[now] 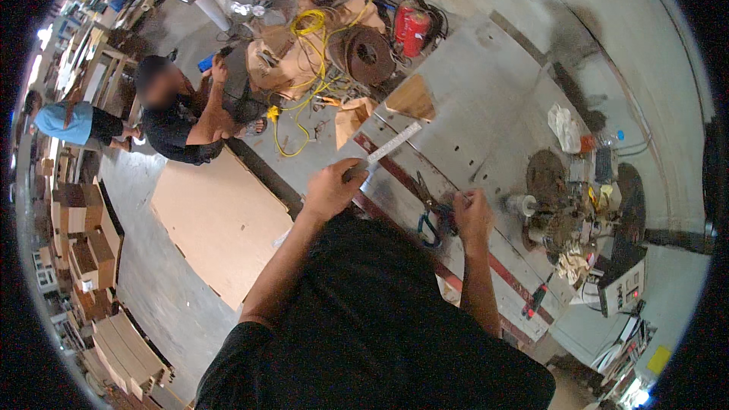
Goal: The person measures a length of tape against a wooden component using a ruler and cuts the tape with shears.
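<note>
My left hand (332, 188) is closed around the near end of a narrow, pale, speckled strip (395, 143), which points away over the table's left edge area. On the grey table (478, 106) lies a pair of scissors (427, 201) with dark blades and blue-rimmed handles. My right hand (474, 216) is just right of the scissors' handles, its fingers curled together. Whether it touches the scissors is unclear, and what it pinches, if anything, is too small to make out. A tan triangular piece (412, 99) rests at the table's far left edge.
At right stand a spool (521, 206), a plastic bag (563, 127) and a red-and-black tool (536, 298). Beyond the table are a brown coil (367, 57), yellow cable (307, 24), red cylinder (411, 29) and fan (260, 0). Two people stand left, near a cardboard sheet (220, 220).
</note>
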Motion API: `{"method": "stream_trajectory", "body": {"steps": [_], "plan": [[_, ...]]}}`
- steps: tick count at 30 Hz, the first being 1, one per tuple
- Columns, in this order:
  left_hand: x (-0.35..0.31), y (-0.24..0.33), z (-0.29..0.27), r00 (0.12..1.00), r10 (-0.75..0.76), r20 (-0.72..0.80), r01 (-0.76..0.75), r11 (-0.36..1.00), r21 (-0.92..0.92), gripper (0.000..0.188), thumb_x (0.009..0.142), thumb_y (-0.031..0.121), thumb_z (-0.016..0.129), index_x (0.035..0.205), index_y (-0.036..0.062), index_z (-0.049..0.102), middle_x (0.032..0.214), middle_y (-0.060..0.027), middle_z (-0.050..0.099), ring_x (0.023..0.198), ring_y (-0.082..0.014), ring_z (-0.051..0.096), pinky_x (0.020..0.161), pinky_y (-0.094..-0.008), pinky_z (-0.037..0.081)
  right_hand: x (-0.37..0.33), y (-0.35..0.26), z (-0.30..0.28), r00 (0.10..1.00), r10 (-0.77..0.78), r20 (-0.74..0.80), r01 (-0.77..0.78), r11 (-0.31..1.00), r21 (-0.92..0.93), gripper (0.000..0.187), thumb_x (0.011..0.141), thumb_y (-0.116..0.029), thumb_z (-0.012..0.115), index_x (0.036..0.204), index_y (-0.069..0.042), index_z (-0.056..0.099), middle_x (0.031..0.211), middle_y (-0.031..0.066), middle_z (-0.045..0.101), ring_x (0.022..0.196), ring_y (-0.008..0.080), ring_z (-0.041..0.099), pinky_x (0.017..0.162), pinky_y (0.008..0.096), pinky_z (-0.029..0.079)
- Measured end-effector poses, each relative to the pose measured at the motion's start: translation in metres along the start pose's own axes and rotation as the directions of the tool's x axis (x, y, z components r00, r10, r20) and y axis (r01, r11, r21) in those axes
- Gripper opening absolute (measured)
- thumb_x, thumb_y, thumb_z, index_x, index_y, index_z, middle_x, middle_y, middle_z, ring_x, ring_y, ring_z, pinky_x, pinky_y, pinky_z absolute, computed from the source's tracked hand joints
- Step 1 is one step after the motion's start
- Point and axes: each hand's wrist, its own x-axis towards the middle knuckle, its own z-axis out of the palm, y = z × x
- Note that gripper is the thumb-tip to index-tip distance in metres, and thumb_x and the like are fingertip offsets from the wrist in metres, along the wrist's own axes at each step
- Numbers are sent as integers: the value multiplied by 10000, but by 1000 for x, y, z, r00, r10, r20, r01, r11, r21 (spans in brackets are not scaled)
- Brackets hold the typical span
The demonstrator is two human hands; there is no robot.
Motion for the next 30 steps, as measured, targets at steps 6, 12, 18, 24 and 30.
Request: {"method": "stream_trajectory", "body": {"steps": [6, 12, 18, 24, 30], "plan": [[3, 18, -7, 989, 130, -68, -121, 984, 133, 334, 966, 229, 642, 1183, -25, 635, 911, -145, 733, 732, -209, 726, 726, -364, 555, 57, -23, -16, 958, -46, -283, 109, 971, 212, 378, 885, -287, 699, 1125, -18, 583, 1055, 182, 639, 962, 362, 638, 829, 466, 503], [-8, 17, -11, 999, -48, -10, 47, 998, -29, 381, 930, 337, 647, 1198, 66, 652, 979, -188, 714, 897, -372, 690, 759, -432, 530, 102, -68, 23, 934, -280, -223, 345, 868, 357, 511, 798, -230, 779, 1211, -18, 565, 1171, 200, 611, 1060, 368, 607, 925, 455, 485], [-5, -8, -12, 995, 55, -87, -57, 998, -30, 384, 953, 328, 624, 1217, 49, 627, 986, -223, 701, 923, -406, 677, 794, -442, 521, 165, -139, 21, 814, -555, -173, 579, 754, 310, 857, 718, -244, 838, 1433, -42, 411, 1345, 229, 538, 1269, 411, 494, 1049, 459, 425], [-19, -2, -45, 986, -66, -153, 52, 994, -94, 407, 1011, 329, 564, 1273, 19, 590, 907, -157, 673, 835, -241, 658, 757, -365, 520, 196, -191, 4, 831, -536, 148, 538, 843, 27, 1067, 609, -293, 885, 1514, -182, 332, 1528, 273, 316, 1374, 487, 366, 1115, 512, 373], [-29, -18, -43, 977, -74, -202, 41, 986, -159, 398, 1026, 324, 550, 1270, 13, 597, 899, -82, 658, 806, -150, 613, 719, -313, 521, 188, -198, 4, 866, -425, 263, 477, 860, -180, 1039, 566, -375, 891, 1460, -224, 384, 1535, 258, 277, 1327, 485, 421, 1059, 512, 426]]}}
